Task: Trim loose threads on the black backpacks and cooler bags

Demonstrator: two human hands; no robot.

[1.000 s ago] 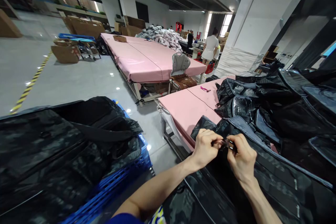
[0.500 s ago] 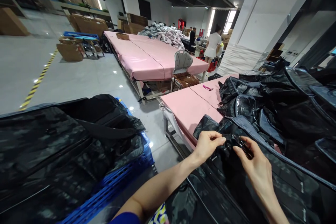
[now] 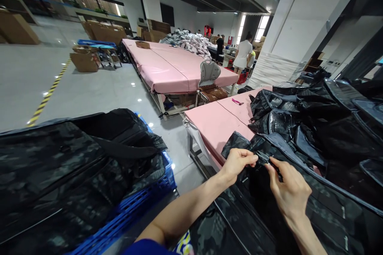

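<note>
In my right hand (image 3: 289, 185) is a small pair of thread snips (image 3: 263, 157), gripped between thumb and fingers. Their two pointed blades stand slightly apart and aim left. Just left of the blades, my left hand (image 3: 237, 165) is closed in a pinch, thumb against fingers. What it pinches is too small and dark to make out. Both hands are over a dark camouflage bag (image 3: 254, 203), which lies across the near edge of the pink-covered table (image 3: 206, 127).
More dark bags (image 3: 332, 123) with grey-blue edging are heaped on the right. On my left a blue plastic crate (image 3: 128, 211) bears another camouflage bag (image 3: 68, 167). A pink tool (image 3: 237, 102) lies on the table, and a chair (image 3: 209, 73) stands beyond. Co-workers (image 3: 243, 53) are farther back.
The snips have turned and reached left, so their blades now show close to my left fingertips. My right hand has rolled over, with its back more to view. My left hand has barely moved.
</note>
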